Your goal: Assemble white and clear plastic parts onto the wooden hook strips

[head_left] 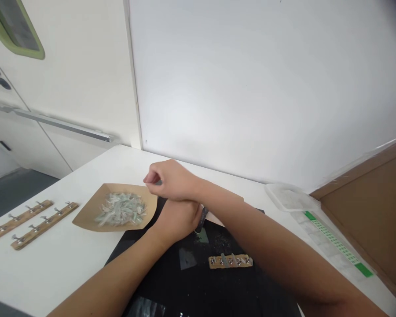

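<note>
My arms cross, with the right wrist passing over my left hand. My right hand [173,178] is curled closed beside the paper tray; whatever is inside its fingers is mostly hidden. Below it, my left hand [180,219] is closed, its fingers against a dark handle-like thing [202,220] that is partly covered. A brown paper tray [86,215] holds a heap of small clear glass-like pieces [123,209]. Near my right forearm, a short wooden strip [230,261] with several metal screws lies on the black mat [198,290], with thin clear pieces across it.
Two longer wooden strips [46,224] with upright wing-type screws lie at the left of the white table [95,264]. Flat clear pieces [187,259] rest on the mat. A clear compartment box [330,237] with a green label stands at the right. A wall [251,88] rises behind.
</note>
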The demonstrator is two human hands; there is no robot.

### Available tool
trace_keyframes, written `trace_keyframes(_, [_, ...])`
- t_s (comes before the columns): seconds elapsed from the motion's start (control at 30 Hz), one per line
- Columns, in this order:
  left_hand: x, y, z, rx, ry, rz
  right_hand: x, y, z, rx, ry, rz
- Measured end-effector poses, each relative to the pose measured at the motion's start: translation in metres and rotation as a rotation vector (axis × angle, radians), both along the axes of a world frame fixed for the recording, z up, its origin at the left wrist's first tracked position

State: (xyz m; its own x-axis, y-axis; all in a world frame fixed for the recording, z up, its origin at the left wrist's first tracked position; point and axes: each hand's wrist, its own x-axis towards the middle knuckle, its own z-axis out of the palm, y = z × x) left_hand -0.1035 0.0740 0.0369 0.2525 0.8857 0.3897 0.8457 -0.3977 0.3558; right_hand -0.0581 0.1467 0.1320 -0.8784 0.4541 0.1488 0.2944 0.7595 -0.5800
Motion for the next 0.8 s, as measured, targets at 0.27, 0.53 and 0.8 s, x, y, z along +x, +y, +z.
trace_keyframes(0.27, [0.004,-0.004,0.006,0.06,-0.024,0.019,0.125,0.008,0.018,-0.035,0.093,-0.318])
trace_keyframes(0.53, [0.016,-0.007,-0.005,0.08,0.044,0.013,0.208,-0.033,-0.033,0.022,0.082,-0.466])
trace_keyframes(0.8, [0.023,-0.005,-0.011,0.053,0.134,0.031,0.23,-0.069,-0.061,-0.12,0.178,-0.52])
